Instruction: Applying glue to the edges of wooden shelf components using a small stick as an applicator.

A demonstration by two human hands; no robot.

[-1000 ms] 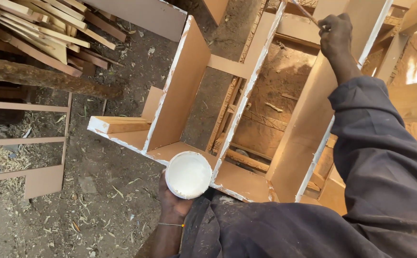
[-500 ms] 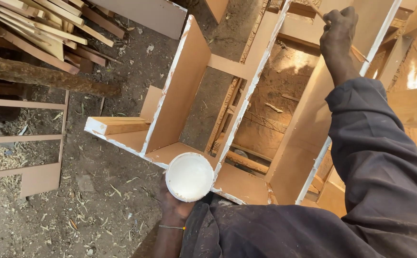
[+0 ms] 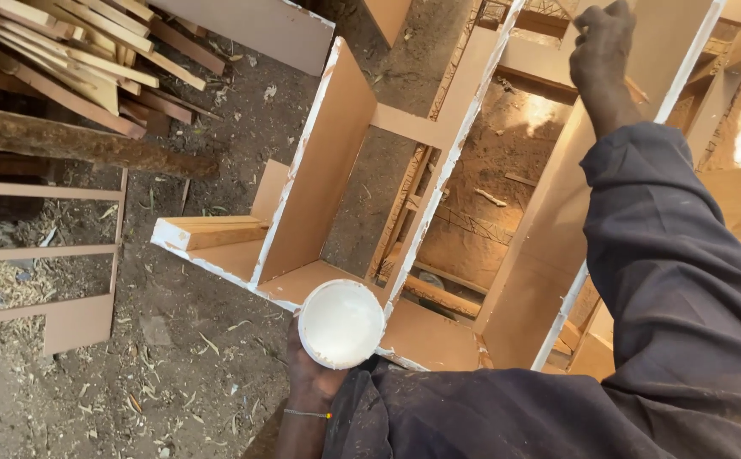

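The tub [image 3: 342, 324] in my left hand [image 3: 309, 374] is white inside and out, filled with an off-white paste; my sleeve [image 3: 685, 280] is dark grey-purple, speckled with pale dust; a thin bracelet [image 3: 307, 414] shows silver with an orange bead; the cabinet panels [image 3: 319, 178] are warm tan-brown, their edges [image 3: 443, 170] smeared chalky white in uneven streaks; the ground [image 3: 175, 374] is grey-brown, flecked with pale shavings; the stacked slats [image 3: 73, 51] run from light yellow to reddish brown; the log [image 3: 73, 144] is dull brown.
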